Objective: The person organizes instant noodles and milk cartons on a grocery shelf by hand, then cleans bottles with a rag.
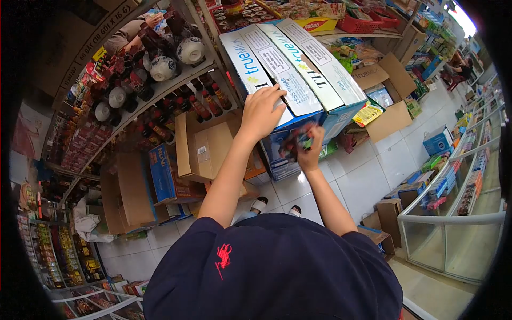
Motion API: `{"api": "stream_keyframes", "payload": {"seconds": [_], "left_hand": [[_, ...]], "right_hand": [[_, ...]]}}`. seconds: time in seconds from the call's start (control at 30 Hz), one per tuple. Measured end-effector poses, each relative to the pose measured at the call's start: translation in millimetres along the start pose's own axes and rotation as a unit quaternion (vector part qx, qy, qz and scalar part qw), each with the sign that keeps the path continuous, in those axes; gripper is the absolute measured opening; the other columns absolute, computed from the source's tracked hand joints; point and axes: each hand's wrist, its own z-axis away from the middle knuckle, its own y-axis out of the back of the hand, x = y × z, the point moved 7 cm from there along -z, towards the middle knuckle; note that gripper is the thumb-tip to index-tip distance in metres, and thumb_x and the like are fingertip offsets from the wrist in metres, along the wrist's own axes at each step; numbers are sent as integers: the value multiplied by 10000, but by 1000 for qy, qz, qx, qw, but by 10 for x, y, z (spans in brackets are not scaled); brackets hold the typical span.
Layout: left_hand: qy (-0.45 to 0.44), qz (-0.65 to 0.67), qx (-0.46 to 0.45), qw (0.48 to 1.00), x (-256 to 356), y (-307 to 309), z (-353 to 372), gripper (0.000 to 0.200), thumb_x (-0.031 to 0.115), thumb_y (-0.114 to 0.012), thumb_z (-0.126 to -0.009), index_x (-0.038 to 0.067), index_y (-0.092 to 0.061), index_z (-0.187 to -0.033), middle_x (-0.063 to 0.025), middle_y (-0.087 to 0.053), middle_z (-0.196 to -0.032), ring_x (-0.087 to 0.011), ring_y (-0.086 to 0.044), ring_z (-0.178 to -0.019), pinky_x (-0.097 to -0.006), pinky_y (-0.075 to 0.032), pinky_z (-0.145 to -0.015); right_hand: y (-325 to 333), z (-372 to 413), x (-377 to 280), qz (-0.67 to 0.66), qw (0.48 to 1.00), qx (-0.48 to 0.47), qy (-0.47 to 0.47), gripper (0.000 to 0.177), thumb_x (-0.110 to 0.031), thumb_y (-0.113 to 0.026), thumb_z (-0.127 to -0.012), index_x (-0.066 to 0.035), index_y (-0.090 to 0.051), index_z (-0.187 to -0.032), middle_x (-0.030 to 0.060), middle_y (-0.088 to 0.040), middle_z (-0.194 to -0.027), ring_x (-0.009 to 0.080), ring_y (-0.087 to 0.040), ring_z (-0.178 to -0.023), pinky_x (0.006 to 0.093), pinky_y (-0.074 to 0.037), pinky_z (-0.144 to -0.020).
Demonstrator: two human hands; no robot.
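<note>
Two white-and-blue TH true MILK cartons (pixel 277 88) stand side by side in front of me, their printed tops facing up. Resting on the near left edge of the "less sugar" carton, my left hand (pixel 261 113) has its fingers stretched out over the top. My right hand (pixel 311 149) is closed around a dark patterned rag (pixel 292 143), blurred by motion, at the blue near side of the cartons. Its exact shape is smeared.
An open cardboard box (pixel 392 93) with packets stands right of the cartons. Empty boxes (pixel 205 146) sit at left, below a shelf of bowls (pixel 162 68) and bottles. A glass display case (pixel 453 229) lines the right side. White floor tiles (pixel 368 165) show between.
</note>
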Motion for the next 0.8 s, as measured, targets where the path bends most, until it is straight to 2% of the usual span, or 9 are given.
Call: {"api": "stream_keyframes", "payload": {"seconds": [0.1, 0.2, 0.27, 0.37, 0.43, 0.47, 0.57, 0.67, 0.8], "left_hand": [[-23, -22, 33, 999, 8, 8, 14, 322, 226, -521, -758, 85, -565, -1044, -124, -497, -1188, -259, -425, -1119, -377, -283, -934], [-20, -2, 22, 1000, 12, 12, 20, 331, 226, -520, -760, 75, -562, -1051, -127, -495, -1189, -260, -426, -1117, -377, -286, -932], [-11, 2, 19, 1000, 3, 18, 24, 328, 231, -518, -765, 85, -563, -1056, -121, -491, -1199, -255, -417, -1129, -372, -274, -942], [0, 5, 18, 1000, -1, 1, 30, 328, 236, -516, -770, 94, -563, -1061, -116, -486, -1208, -254, -407, -1140, -367, -260, -951], [0, -2, 22, 1000, -13, 20, 3, 329, 236, -515, -769, 92, -562, -1061, -118, -486, -1208, -258, -407, -1140, -368, -259, -951], [-3, 2, 19, 1000, -12, 16, -5, 330, 236, -515, -768, 90, -562, -1061, -120, -485, -1209, -261, -406, -1141, -369, -258, -951], [-1, 6, 10, 1000, 11, 26, 10, 332, 236, -515, -767, 89, -562, -1060, -125, -484, -1209, -266, -405, -1141, -373, -258, -950], [-4, 6, 20, 1000, 6, 9, 17, 330, 234, -517, -765, 87, -563, -1057, -126, -489, -1202, -267, -405, -1141, -373, -259, -948], [-9, 15, 21, 1000, -12, 13, 23, 327, 234, -513, -769, 90, -563, -1058, -124, -487, -1205, -267, -399, -1147, -371, -257, -951]], "right_hand": [[194, -545, -505, 21, 995, 61, 74, 469, -135, -664, -646, -53, -433, -1045, 159, -436, -936, 329, -468, -838, 395, -396, -733], [152, -453, -469, 37, 984, 100, 140, 479, -130, -666, -643, -52, -426, -1049, 165, -440, -943, 344, -471, -841, 401, -398, -736], [51, -69, -142, 45, 987, 93, 123, 500, -133, -672, -624, -67, -426, -1055, 180, -437, -942, 364, -471, -853, 411, -402, -736], [-60, 460, 265, 34, 998, -24, 52, 501, -122, -671, -603, -84, -440, -1046, 183, -439, -946, 373, -477, -845, 410, -411, -716], [-197, 568, 418, 91, 978, -171, -82, 477, -107, -663, -595, -95, -460, -1026, 177, -444, -935, 370, -484, -837, 402, -418, -692], [-221, 530, 442, 90, 978, -172, -80, 477, -107, -663, -595, -95, -460, -1026, 177, -444, -935, 370, -484, -837, 402, -418, -692], [2, -52, -181, 39, 998, 3, 49, 433, -114, -652, -620, -75, -475, -1013, 156, -450, -898, 344, -485, -808, 382, -411, -668], [121, -484, -613, 24, 992, 59, 105, 419, -140, -644, -642, -64, -471, -1016, 150, -446, -894, 323, -476, -781, 376, -403, -666], [-16, -109, -240, 60, 983, 91, 145, 450, -168, -633, -656, -58, -444, -1049, 163, -440, -897, 315, -464, -792, 385, -394, -671]]}}
